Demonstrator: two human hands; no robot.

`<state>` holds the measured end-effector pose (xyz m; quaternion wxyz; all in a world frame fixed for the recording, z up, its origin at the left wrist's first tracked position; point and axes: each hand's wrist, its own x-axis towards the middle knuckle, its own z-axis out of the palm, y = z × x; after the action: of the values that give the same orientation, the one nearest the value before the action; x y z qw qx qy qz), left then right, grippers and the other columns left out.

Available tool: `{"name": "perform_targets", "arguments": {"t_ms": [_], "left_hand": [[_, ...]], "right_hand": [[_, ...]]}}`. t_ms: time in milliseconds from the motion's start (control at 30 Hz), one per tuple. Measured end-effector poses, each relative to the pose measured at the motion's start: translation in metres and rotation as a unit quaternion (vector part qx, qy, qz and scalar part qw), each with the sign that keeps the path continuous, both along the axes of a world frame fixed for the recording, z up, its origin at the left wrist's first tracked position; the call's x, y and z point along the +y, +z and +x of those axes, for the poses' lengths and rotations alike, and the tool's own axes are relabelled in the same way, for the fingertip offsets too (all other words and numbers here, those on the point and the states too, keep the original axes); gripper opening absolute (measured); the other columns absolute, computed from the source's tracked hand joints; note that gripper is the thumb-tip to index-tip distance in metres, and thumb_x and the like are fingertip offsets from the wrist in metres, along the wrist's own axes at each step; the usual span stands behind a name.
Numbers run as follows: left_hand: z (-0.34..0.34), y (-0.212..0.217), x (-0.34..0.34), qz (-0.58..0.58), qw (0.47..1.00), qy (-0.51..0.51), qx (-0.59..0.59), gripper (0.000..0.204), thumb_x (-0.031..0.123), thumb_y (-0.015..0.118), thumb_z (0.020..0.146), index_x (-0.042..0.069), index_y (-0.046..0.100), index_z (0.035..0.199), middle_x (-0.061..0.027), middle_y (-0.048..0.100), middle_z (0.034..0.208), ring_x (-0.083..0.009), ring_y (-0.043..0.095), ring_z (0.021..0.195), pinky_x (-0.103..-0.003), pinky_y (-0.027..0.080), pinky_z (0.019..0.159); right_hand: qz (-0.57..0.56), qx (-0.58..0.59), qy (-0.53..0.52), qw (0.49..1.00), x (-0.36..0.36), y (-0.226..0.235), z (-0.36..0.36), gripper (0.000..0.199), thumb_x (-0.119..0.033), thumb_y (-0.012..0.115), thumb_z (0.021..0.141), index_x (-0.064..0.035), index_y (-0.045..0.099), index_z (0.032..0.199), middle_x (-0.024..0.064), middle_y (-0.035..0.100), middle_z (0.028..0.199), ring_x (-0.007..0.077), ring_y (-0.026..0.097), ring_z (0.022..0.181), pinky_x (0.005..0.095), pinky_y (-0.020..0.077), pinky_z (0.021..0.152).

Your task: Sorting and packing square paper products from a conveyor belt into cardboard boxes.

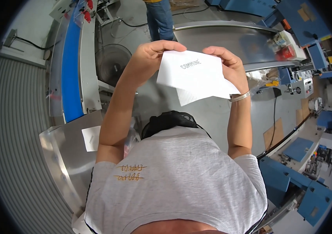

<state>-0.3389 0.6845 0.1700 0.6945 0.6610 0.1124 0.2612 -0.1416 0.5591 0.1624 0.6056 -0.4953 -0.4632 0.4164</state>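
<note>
In front of me I hold up a white piece of printed paper (191, 74) with both hands. Grey lettering runs near its top edge, and a pointed second layer hangs out below; whether it is folded or two sheets I cannot tell. My left hand (147, 62) pinches the upper left corner, thumb and forefinger along the top. At the upper right, my right hand (234, 67) grips the other side, its lower fingers partly behind the paper. A metal bangle (240, 96) circles my right wrist.
A blue conveyor belt (73, 58) runs along the left, with a similar white printed paper (91, 138) on the metal surface (70, 146) at its near end. Ahead stands a steel table (220, 43); a person in jeans (160, 19) is beyond. Blue machines (302, 150) line the right.
</note>
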Motion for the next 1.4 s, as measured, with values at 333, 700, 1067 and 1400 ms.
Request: {"name": "perform_targets", "arguments": {"t_ms": [333,700,1067,1400], "left_hand": [[-0.015,-0.01,-0.006,0.055,0.998,0.039,0.011,0.027,-0.007,0.049,0.083,0.0,0.061,0.106,-0.0051,0.06,0.101,-0.0096,0.056,0.087,-0.019,0.043,0.076],[-0.029,-0.013,-0.006,0.144,0.989,0.035,-0.011,0.022,-0.005,0.05,0.083,0.0,0.064,0.1,-0.0079,0.06,0.097,-0.0121,0.055,0.089,-0.023,0.043,0.074],[-0.031,-0.019,-0.004,0.163,0.985,0.059,-0.008,0.027,-0.009,0.044,0.08,0.002,0.066,0.092,-0.0034,0.063,0.093,-0.0063,0.052,0.074,-0.019,0.038,0.064],[-0.031,-0.018,-0.001,0.138,0.988,0.067,0.002,0.023,-0.004,0.044,0.082,0.002,0.065,0.09,-0.0027,0.063,0.09,-0.0059,0.052,0.076,-0.018,0.038,0.065]], "right_hand": [[0.062,0.028,0.024,0.997,0.011,-0.009,-0.009,0.028,-0.005,0.064,0.079,-0.004,0.061,0.107,0.0042,0.063,0.097,0.0086,0.059,0.085,0.022,0.0493,0.075],[0.041,0.004,0.044,0.998,0.013,-0.015,-0.004,0.025,0.003,0.062,0.077,-0.0019,0.063,0.101,0.0069,0.062,0.105,0.0128,0.06,0.089,0.0239,0.05,0.078],[0.021,-0.02,0.053,0.998,0.006,-0.013,-0.005,0.02,0.006,0.051,0.082,-0.0026,0.068,0.088,0.0102,0.063,0.105,0.0139,0.061,0.086,0.0229,0.0504,0.072],[0.068,-0.082,0.059,0.993,0.004,-0.015,-0.002,0.024,0.009,0.048,0.08,-0.0029,0.068,0.084,0.0089,0.06,0.108,0.015,0.058,0.089,0.0243,0.0472,0.075]]}}
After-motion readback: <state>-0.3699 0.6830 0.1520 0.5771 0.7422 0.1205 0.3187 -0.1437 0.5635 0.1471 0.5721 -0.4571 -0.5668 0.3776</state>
